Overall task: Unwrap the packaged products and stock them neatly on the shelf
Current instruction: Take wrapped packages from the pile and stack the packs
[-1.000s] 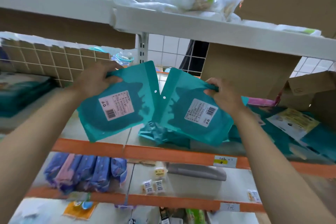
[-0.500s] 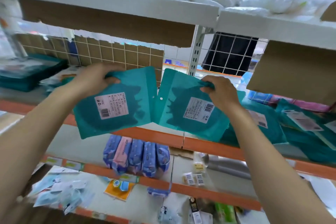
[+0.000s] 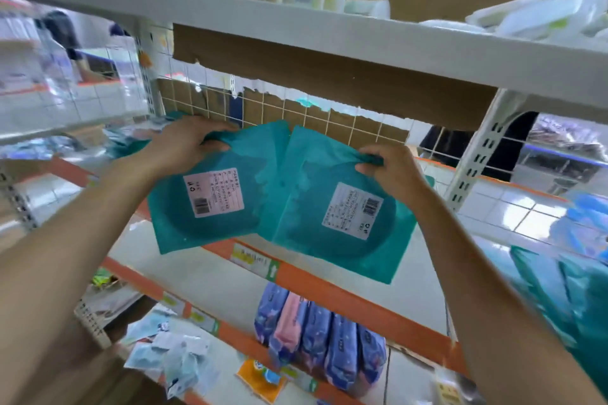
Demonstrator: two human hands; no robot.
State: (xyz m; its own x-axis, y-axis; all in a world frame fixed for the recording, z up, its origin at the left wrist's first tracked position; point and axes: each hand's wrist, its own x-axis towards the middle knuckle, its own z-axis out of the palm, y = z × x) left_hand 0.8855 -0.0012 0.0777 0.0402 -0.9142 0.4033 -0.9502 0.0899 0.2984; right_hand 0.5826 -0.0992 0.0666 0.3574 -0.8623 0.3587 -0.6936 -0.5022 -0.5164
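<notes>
I hold two flat teal pouches in front of the middle shelf (image 3: 332,289), each with a white barcode label facing me. My left hand (image 3: 184,145) grips the top edge of the left teal pouch (image 3: 210,207). My right hand (image 3: 391,171) pinches the top edge of the right teal pouch (image 3: 342,227). The two pouches hang side by side and overlap slightly in the centre, above the shelf's orange front rail. More teal pouches (image 3: 566,289) lie piled on the same shelf at the right, blurred.
A wire grid backed with torn cardboard (image 3: 296,108) closes the back of the shelf. The white upper shelf (image 3: 296,29) carries pale packs. Blue and pink soft packs (image 3: 316,342) hang on the shelf below, with small light-blue packets (image 3: 171,355) at lower left.
The view has swung left along the shelf, and both hands have carried the pouches left with it. The pouches now overlap a little more. The pile at the right has slid toward the frame edge.
</notes>
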